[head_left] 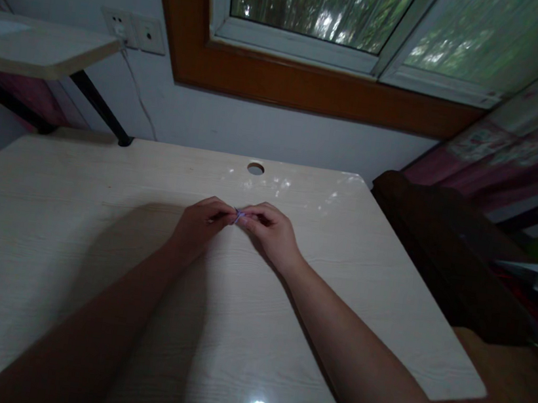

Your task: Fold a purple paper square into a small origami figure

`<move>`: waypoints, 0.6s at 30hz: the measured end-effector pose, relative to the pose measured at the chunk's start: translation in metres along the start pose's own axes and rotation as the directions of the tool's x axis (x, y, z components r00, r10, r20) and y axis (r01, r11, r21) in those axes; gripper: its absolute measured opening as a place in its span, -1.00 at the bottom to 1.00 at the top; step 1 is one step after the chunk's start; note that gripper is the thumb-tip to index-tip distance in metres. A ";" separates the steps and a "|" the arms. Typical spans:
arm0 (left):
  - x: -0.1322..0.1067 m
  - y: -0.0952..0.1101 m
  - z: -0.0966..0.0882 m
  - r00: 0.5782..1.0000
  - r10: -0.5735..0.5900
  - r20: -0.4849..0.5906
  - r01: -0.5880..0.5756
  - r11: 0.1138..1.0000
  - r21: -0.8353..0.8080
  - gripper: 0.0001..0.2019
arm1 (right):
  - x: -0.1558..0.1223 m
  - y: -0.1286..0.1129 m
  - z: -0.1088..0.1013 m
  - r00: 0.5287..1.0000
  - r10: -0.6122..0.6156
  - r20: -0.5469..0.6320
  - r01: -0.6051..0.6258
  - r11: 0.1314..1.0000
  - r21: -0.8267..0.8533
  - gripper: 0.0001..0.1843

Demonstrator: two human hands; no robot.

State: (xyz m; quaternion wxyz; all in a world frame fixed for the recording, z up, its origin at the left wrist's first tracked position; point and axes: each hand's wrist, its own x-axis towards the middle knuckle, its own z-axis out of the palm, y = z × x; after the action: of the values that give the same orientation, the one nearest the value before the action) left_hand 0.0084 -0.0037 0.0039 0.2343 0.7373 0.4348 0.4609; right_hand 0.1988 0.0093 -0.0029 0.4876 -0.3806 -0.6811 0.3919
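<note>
My left hand [202, 220] and my right hand [270, 228] meet over the far middle part of the desk. Between their fingertips is a small, thin purple thing [238, 216] with narrow ends that seem to cross. It looks like a string or a thin strip, but it is too small to tell which. The left thumb and forefinger pinch it from one side, and the right thumb and fingers pinch it from the other. Most of it is hidden by the fingers.
Pale wood-grain desk [252, 331] under both arms, with a round cable hole [255, 169] near its back edge. A raised shelf [46, 50] on black legs stands at the left. Dark wooden furniture [439, 263] sits beyond the right edge. A white cord [138, 88] hangs from the wall socket.
</note>
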 end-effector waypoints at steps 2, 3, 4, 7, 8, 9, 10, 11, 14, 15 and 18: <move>0.000 0.002 -0.001 1.000 -0.009 -0.001 0.009 1.000 0.015 -0.87 | 0.000 -0.005 -0.001 0.999 -0.029 -0.013 0.029 0.998 -0.050 -0.85; 0.001 0.003 -0.001 1.000 -0.014 -0.004 0.014 1.000 0.024 -0.87 | 0.000 -0.007 -0.001 0.999 -0.042 -0.018 0.041 0.997 -0.070 -0.87; 0.001 0.004 -0.001 1.000 -0.019 -0.012 0.019 0.999 0.030 -0.87 | 0.000 -0.009 -0.002 0.998 -0.054 -0.021 0.052 0.995 -0.087 -0.88; 0.000 0.007 -0.002 0.998 -0.044 -0.044 0.044 0.999 0.007 -0.86 | -0.001 -0.012 -0.002 0.996 -0.090 -0.028 0.086 0.989 -0.123 -0.91; 0.000 0.008 -0.001 0.997 -0.054 -0.056 0.053 0.998 -0.017 -0.85 | -0.001 -0.013 -0.002 0.995 -0.100 -0.029 0.096 0.987 -0.127 -0.92; -0.001 0.008 -0.001 0.996 -0.065 -0.059 0.062 0.997 -0.046 -0.84 | -0.001 -0.012 -0.002 0.994 -0.108 -0.029 0.103 0.987 -0.127 -0.92; -0.001 0.008 -0.001 0.996 -0.072 -0.051 0.068 0.995 -0.073 -0.82 | -0.001 -0.012 -0.002 0.993 -0.113 -0.028 0.108 0.986 -0.123 -0.93; -0.001 0.007 0.000 0.997 -0.073 -0.036 0.069 0.993 -0.091 -0.80 | -0.001 -0.011 -0.002 0.993 -0.116 -0.025 0.112 0.987 -0.118 -0.92; -0.002 0.004 0.001 0.998 -0.058 0.000 0.058 0.995 -0.082 -0.79 | -0.001 -0.009 -0.001 0.993 -0.118 -0.017 0.116 0.987 -0.111 -0.91; -0.001 0.003 0.001 0.998 -0.056 0.000 0.056 0.996 -0.064 -0.80 | -0.001 -0.009 -0.001 0.993 -0.117 -0.013 0.114 0.987 -0.114 -0.91; -0.001 0.002 0.000 0.997 -0.066 -0.027 0.065 0.998 -0.022 -0.85 | -0.001 -0.010 -0.001 0.994 -0.109 -0.009 0.107 0.988 -0.116 -0.90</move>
State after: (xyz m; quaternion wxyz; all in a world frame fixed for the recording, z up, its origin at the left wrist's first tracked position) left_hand 0.0095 -0.0053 0.0052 0.2511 0.7137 0.4570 0.4678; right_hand 0.1986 0.0041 0.0060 0.4905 -0.3736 -0.7183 0.3222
